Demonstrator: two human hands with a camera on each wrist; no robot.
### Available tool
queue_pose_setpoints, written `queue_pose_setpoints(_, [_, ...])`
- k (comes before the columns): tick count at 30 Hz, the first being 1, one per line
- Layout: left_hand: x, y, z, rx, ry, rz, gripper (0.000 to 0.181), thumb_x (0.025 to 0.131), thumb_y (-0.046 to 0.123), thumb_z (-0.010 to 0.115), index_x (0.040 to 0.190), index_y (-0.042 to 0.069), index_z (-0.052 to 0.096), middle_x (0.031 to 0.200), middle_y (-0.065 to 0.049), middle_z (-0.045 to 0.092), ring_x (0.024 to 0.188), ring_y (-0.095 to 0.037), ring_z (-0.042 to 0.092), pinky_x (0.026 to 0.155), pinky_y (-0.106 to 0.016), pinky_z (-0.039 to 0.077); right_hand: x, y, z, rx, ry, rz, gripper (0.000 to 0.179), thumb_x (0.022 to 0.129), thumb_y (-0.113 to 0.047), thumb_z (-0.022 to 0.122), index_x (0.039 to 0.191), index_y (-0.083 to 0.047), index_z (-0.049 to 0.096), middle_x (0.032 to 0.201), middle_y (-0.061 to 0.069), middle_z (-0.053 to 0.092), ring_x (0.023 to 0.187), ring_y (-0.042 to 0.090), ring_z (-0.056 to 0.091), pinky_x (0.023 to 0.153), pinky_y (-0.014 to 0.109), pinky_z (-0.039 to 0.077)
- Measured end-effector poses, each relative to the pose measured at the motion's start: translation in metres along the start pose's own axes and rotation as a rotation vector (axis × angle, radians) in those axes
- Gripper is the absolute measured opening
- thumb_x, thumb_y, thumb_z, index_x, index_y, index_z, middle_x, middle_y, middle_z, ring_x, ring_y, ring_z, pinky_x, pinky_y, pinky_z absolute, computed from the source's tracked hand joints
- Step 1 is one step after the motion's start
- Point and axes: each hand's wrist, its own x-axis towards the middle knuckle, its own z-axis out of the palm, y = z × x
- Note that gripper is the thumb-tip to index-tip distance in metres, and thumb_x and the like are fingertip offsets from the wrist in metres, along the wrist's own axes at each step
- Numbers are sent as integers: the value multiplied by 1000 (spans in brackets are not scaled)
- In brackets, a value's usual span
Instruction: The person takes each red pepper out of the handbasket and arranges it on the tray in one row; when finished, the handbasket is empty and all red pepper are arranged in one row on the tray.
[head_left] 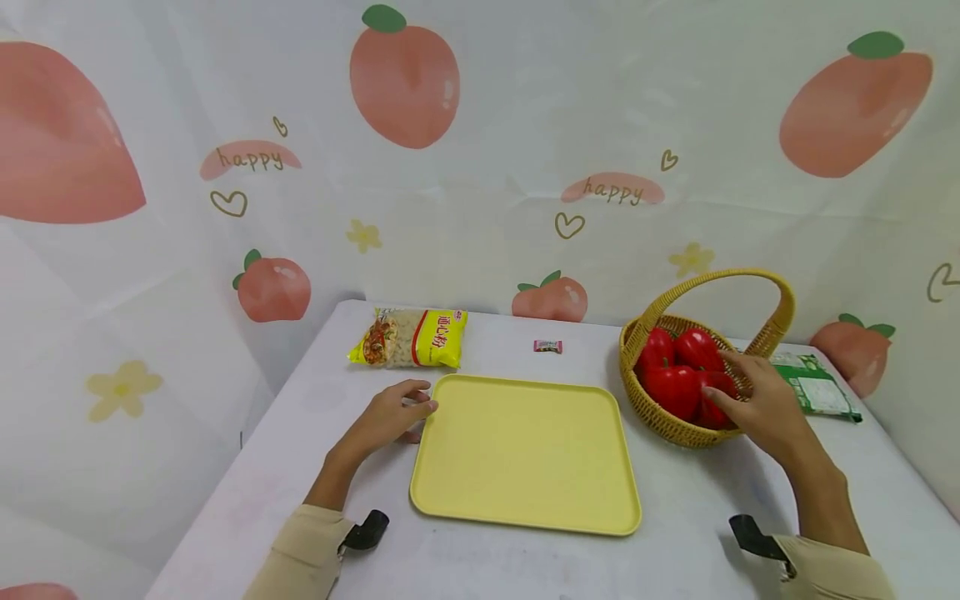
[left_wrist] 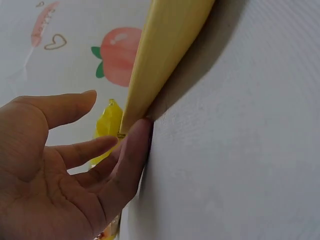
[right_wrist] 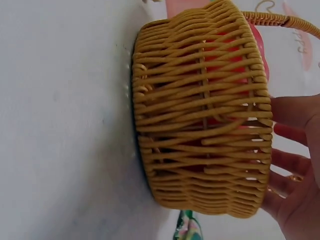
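Observation:
A yellow rectangular tray (head_left: 525,454) lies flat on the table. Beside its left edge is my left hand (head_left: 390,415); in the left wrist view, some fingertips touch the tray's (left_wrist: 165,45) edge low down, while the thumb stands apart. My right hand (head_left: 768,408) reaches over the right rim of a wicker basket (head_left: 656,421) with an arched handle. Its thumb and index finger are spread about a red bell pepper (head_left: 716,398) inside. Several such peppers fill the basket. The right fingertips are partly hidden behind the basket wall (right_wrist: 200,115) in the right wrist view.
At the back left lies a yellow and clear bag of pasta (head_left: 411,338). A small pink packet (head_left: 547,346) sits behind the tray. Right of the basket, partly hidden, is a green and white package (head_left: 817,387). A peach-printed cloth hangs behind the table.

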Motion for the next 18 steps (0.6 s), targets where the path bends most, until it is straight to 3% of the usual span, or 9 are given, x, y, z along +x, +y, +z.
queue_pose_setpoints(6, [4, 4, 2, 44, -14, -2, 56, 102, 31, 71, 149, 4, 57, 135, -15, 63, 107, -23, 67, 70, -33, 66, 4, 1, 3, 2, -35, 21, 71, 100, -29, 72, 155, 6, 42, 149, 42, 39, 130, 65, 40, 96, 83, 45])
queue_pose_setpoints(13, [7, 7, -3, 77, -59, -14, 58, 103, 33, 69, 150, 4, 55, 137, -17, 62, 82, -18, 69, 67, -32, 64, 6, 0, 5, -13, -80, 70, 73, 101, -35, 70, 155, 6, 41, 153, 43, 36, 137, 66, 33, 99, 86, 38])
queue_pose_setpoints(18, [8, 7, -4, 69, -74, -18, 58, 102, 32, 71, 150, 4, 56, 136, -18, 62, 85, -18, 69, 66, -32, 64, 8, 0, 6, -22, -117, 87, 76, 101, -38, 69, 156, 6, 40, 154, 43, 35, 139, 67, 32, 101, 86, 38])
